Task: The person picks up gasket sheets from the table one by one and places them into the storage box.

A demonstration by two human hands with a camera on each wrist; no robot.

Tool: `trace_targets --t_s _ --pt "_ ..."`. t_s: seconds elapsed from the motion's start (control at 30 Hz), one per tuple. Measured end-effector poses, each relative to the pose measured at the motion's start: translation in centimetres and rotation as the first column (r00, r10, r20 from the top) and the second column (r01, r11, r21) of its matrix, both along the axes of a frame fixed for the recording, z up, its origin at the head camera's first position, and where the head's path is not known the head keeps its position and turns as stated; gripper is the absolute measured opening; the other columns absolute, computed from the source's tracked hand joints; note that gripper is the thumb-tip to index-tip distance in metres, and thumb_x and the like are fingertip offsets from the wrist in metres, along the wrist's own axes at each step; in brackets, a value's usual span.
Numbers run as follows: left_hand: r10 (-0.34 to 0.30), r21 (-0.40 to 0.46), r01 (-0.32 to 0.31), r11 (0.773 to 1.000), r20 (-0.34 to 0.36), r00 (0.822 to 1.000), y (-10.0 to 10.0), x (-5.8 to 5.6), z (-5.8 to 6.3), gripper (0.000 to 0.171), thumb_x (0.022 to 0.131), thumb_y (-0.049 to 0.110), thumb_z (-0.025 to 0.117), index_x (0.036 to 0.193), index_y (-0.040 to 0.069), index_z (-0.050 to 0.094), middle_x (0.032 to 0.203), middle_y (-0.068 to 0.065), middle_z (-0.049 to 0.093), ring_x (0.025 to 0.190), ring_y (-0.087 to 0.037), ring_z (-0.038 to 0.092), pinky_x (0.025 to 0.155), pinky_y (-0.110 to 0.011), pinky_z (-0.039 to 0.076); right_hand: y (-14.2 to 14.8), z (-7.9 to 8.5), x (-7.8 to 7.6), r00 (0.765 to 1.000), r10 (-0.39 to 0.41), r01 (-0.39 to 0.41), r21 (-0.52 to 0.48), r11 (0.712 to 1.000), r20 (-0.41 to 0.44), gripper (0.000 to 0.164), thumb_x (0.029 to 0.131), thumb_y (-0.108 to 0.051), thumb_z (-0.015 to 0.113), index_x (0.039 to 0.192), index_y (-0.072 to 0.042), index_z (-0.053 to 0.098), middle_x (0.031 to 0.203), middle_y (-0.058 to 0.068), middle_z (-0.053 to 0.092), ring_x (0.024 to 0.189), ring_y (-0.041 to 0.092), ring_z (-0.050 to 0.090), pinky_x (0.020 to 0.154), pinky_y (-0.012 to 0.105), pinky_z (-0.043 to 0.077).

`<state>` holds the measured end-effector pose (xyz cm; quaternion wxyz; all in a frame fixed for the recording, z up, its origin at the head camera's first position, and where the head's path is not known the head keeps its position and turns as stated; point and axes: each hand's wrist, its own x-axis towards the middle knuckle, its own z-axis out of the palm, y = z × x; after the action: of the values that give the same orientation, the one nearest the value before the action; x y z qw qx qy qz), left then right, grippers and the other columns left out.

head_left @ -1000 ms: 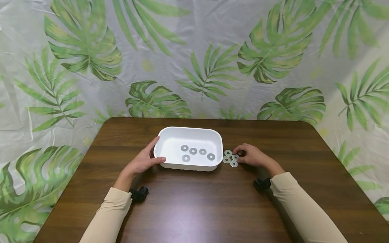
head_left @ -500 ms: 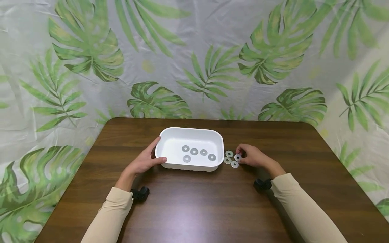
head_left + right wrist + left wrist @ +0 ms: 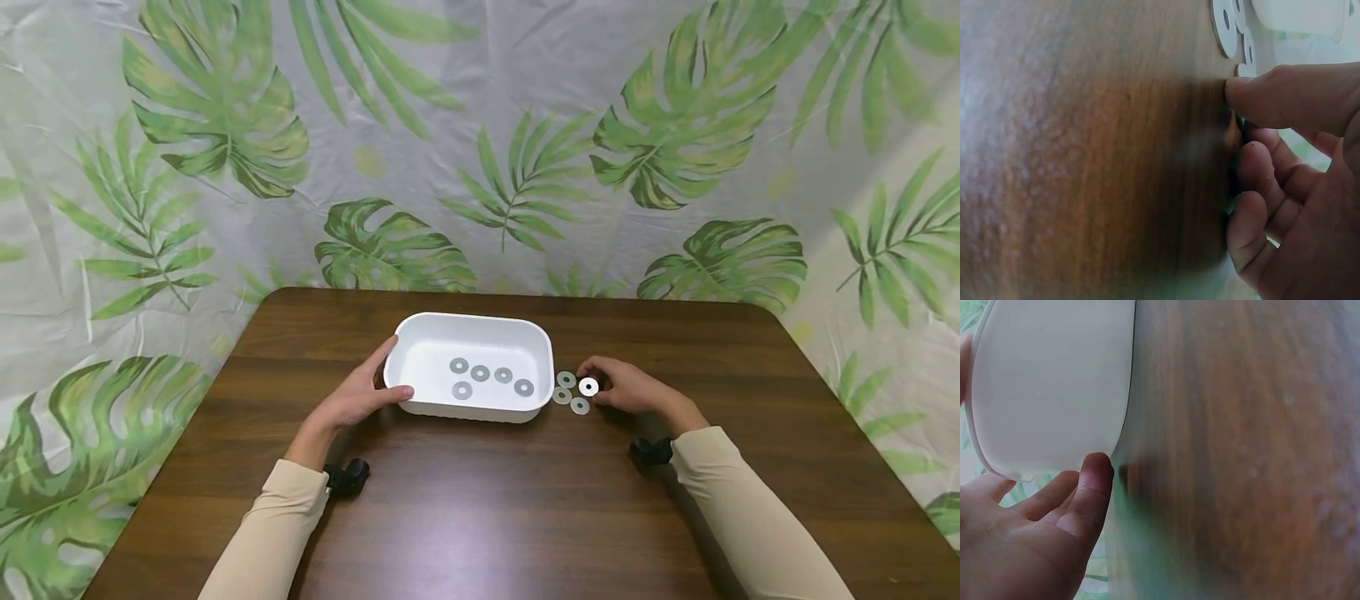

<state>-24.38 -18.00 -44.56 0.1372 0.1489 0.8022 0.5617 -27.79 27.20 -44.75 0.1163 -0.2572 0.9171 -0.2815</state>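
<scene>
Table (image 3: 450, 517): dark wood grain. Tray (image 3: 476, 316): white, oblong, upright, toward the table's 11 o'clock. Left hand (image 3: 358, 394) grips the tray at its 8 to 9 o'clock end, thumb over the near rim. Right hand (image 3: 628, 386), at the tray's 3 to 4 o'clock, pinches one washer between thumb and fingertips; exact contact is partly hidden in the right wrist view.

Inside washers (image 3: 474, 374): five, flat on the tray floor. Loose washers (image 3: 557, 397): three, on the table just beyond the tray's 4 o'clock corner. Held washer (image 3: 582, 385): at the group's 2 o'clock, bright, apparently tilted.

Step in hand, as judged: taking up one washer. Best done by opposite edges, thumb edge raised first, since thin flat discs should resist a straight pinch. Likely fault: dragging a close neighbour along. Light, steady left grip should suffice.

Markings: no brand, label or writing legible.
</scene>
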Motion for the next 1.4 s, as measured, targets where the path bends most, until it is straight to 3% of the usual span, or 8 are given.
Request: trace_targets --t_s 0.27,0.7,0.93,1.2,1.4 --pt "0.002 -0.001 -0.002 1.0 0.0 1.0 -0.2 0.0 -0.2 0.099 0.091 0.02 0.071 0.161 0.009 0.003 0.166 -0.023 0.01 0.149 -0.04 0.026 0.115 -0.053 0.027 0.0 -0.5 -0.3 1.0 -0.001 0.001 0.005 1.0 0.008 0.033 0.084 0.001 0.069 0.115 -0.002 0.059 0.095 0.009 0.062 0.078 0.012 0.052 0.07 0.025 0.044" --pt "-0.006 -0.027 0.006 1.0 -0.009 1.0 0.0 0.0 0.0 0.099 0.091 0.022 0.072 0.161 0.011 0.004 0.167 -0.021 0.01 0.15 -0.038 0.024 0.116 -0.052 0.027 0.4 -0.7 -0.2 0.995 -0.061 0.065 0.047 0.997 -0.08 0.024 0.085 -0.008 0.074 0.107 -0.004 0.067 0.089 0.005 0.064 0.081 0.013 0.056 0.072 0.027 0.045" --pt "0.001 -0.021 -0.001 1.0 -0.001 1.0 0.0 0.0 0.0 0.099 0.09 0.021 0.073 0.161 0.01 0.004 0.167 -0.021 0.009 0.15 -0.038 0.023 0.117 -0.053 0.025 0.5 -0.3 -0.5 0.996 -0.057 0.061 0.052 0.997 -0.064 0.022 0.086 -0.012 0.074 0.106 -0.004 0.068 0.087 0.004 0.064 0.079 0.012 0.057 0.073 0.029 0.047" --pt "0.007 -0.022 -0.007 1.0 0.005 1.0 0.1 0.0 0.0 0.099 0.09 0.022 0.072 0.161 0.012 0.004 0.167 -0.02 0.008 0.151 -0.038 0.021 0.117 -0.053 0.024 0.6 0.2 -1.0 0.993 -0.111 0.111 -0.021 0.994 -0.028 0.026 0.089 -0.011 0.073 0.112 -0.001 0.066 0.094 0.01 0.067 0.081 0.012 0.059 0.07 0.025 0.048" --pt "0.008 -0.014 -0.008 1.0 -0.004 1.0 0.0 -0.1 -0.1 0.099 0.09 0.021 0.072 0.161 0.011 0.005 0.167 -0.02 0.008 0.152 -0.038 0.02 0.117 -0.054 0.023 -0.1 1.8 -1.6 0.985 -0.172 0.17 -0.077 0.982 -0.021 0.032 0.091 -0.013 0.07 0.119 0.0 0.064 0.105 0.016 0.068 0.089 0.022 0.065 0.074 0.031 0.051"
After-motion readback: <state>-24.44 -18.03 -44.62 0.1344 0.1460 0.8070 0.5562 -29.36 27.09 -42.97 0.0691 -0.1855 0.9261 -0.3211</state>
